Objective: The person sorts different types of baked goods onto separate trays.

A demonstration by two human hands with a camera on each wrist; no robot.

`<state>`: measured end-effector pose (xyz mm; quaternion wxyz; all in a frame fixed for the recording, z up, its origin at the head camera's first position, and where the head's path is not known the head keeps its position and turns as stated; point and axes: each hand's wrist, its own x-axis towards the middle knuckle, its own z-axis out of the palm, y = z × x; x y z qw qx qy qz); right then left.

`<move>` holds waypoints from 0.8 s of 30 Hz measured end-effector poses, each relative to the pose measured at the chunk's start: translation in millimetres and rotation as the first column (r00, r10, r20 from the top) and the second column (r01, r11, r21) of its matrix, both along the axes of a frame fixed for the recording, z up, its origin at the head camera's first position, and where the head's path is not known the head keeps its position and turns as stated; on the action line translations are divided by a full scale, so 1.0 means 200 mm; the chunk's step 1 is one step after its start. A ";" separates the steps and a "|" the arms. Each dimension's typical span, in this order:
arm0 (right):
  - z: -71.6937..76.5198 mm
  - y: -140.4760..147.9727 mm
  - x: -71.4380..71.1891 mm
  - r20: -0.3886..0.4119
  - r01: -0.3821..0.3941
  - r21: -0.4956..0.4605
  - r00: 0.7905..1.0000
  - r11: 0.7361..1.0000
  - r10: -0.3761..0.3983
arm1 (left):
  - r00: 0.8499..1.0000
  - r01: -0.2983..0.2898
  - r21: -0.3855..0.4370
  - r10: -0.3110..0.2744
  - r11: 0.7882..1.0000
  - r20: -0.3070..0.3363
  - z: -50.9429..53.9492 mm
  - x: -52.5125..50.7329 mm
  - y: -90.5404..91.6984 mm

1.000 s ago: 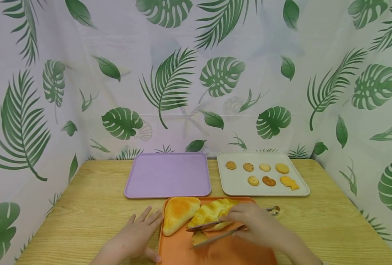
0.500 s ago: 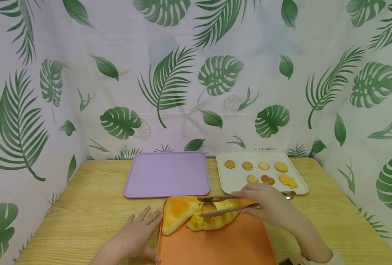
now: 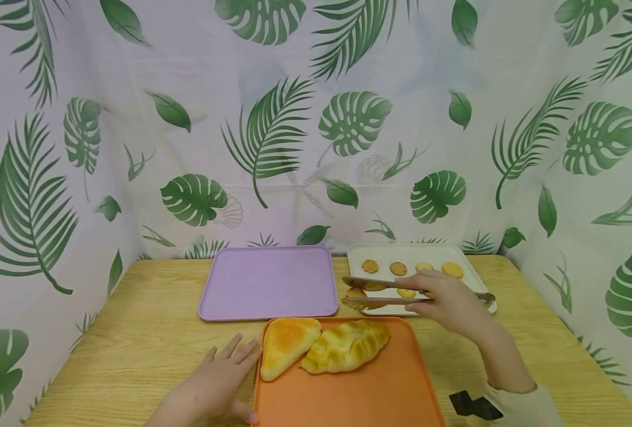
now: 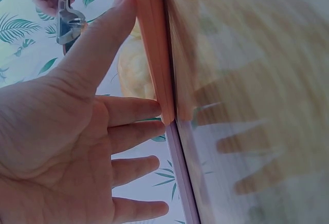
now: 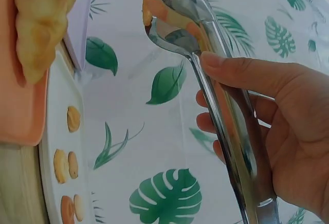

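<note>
My right hand grips metal tongs over the front left of the white tray. Between the tong tips sits a small round brown cookie; in the right wrist view only its edge shows behind the metal. Thumb and fingers wrap the arms of the tongs. With fingers spread straight, my left hand touches the left edge of the orange tray. On that tray lie a triangular bread and a ridged, croissant-like bread.
Several cookies, including a thick round one, lie on the white tray; my right hand hides some. A purple tray stands left of it. All rest on a wooden table before a leaf-print cloth.
The right hand has carried the cookie in the tongs from the orange tray, up past the croissant-like bread, to the white tray. The left hand stays at the orange tray's edge.
</note>
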<state>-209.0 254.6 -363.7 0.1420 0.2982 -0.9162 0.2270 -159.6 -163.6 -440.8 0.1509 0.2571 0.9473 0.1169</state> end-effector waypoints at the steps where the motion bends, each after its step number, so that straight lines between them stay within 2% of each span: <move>1: 0.00 0.01 -0.01 0.010 0.007 -0.005 1.000 1.000 -0.007 | 1.000 -0.001 0.002 0.001 1.000 -0.002 0.00 0.00 0.00; 9: -0.06 0.07 -0.13 0.002 0.081 0.013 0.997 0.997 -0.081 | 1.000 0.002 0.000 -0.002 1.000 -0.006 0.00 0.00 0.00; 20: -0.23 0.15 -0.25 0.121 0.213 0.062 0.968 0.975 -0.219 | 1.000 -0.010 -0.004 0.010 1.000 -0.004 0.00 0.00 0.01; 24: -0.28 0.17 -0.28 0.153 0.234 0.098 0.957 0.967 -0.247 | 1.000 -0.010 -0.003 0.010 1.000 -0.011 0.00 0.00 0.00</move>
